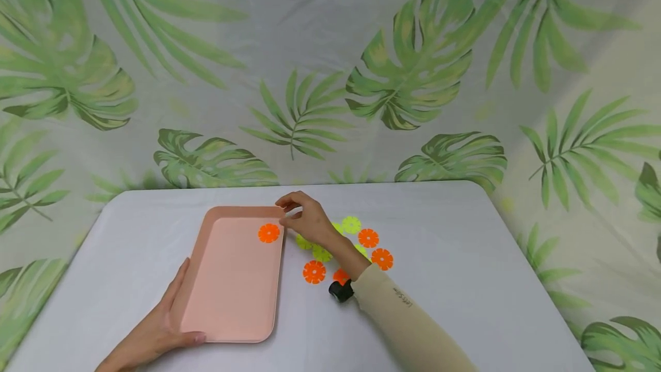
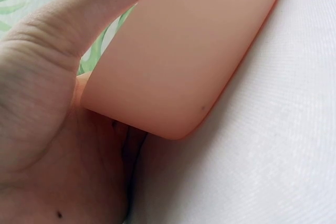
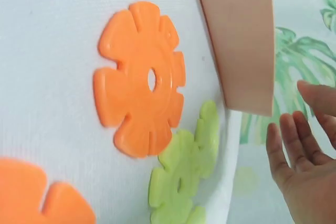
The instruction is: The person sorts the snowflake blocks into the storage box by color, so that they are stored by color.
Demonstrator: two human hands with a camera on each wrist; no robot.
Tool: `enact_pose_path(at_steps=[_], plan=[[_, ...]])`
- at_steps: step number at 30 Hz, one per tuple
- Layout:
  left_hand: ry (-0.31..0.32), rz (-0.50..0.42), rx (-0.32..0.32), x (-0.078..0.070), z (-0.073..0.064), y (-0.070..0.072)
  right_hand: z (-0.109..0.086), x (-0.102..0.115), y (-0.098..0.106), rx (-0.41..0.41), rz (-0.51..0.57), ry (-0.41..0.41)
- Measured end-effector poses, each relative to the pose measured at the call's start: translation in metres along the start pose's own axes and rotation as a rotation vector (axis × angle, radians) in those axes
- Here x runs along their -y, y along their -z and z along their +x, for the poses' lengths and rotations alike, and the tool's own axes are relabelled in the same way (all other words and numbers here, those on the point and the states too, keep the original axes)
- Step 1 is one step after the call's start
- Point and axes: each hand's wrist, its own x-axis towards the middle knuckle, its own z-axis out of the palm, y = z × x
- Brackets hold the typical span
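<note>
My left hand (image 1: 150, 332) grips the near left corner of a pink rectangular tray (image 1: 232, 280), with the thumb over the near rim and the fingers along the left side. Up close, the left wrist view has the tray's outer wall (image 2: 173, 51) set against the palm. An orange slotted plastic disc (image 1: 268, 233) lies inside the tray near its far right corner. Just over that corner is my right hand (image 1: 307, 220), fingers loosely bent and apart; in the right wrist view this hand (image 3: 310, 166) holds nothing.
To the tray's right, several orange discs (image 1: 314, 272) and yellow-green discs (image 1: 352, 224) lie on the white tablecloth (image 1: 454, 280), some hidden under the right forearm. A black wrist camera (image 1: 341, 291) sits at the right wrist. Behind the table hangs a leaf-print curtain (image 1: 310, 45).
</note>
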Motion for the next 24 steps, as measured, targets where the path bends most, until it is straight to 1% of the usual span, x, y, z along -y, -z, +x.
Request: enact_pose_path(at_steps=[2, 9, 16, 19, 24], plan=[[0.005, 0.004, 0.001, 0.0, 0.0, 0.0, -0.002, 0.0, 0.005, 0.004, 0.012, 0.001], [0.009, -0.056, 0.015, -0.001, 0.0, 0.0, -0.009, -0.002, 0.019, 0.008, 0.016, 0.0], [0.026, -0.05, 0.021, -0.001, 0.001, 0.0, -0.018, -0.003, 0.032, 0.014, 0.013, -0.004], [0.032, -0.069, 0.025, -0.001, 0.002, 0.0, -0.022, -0.005, 0.038, 0.007, 0.007, -0.014], [0.029, -0.051, 0.012, -0.001, 0.001, 0.0, -0.029, -0.009, 0.047, -0.002, -0.013, -0.035]])
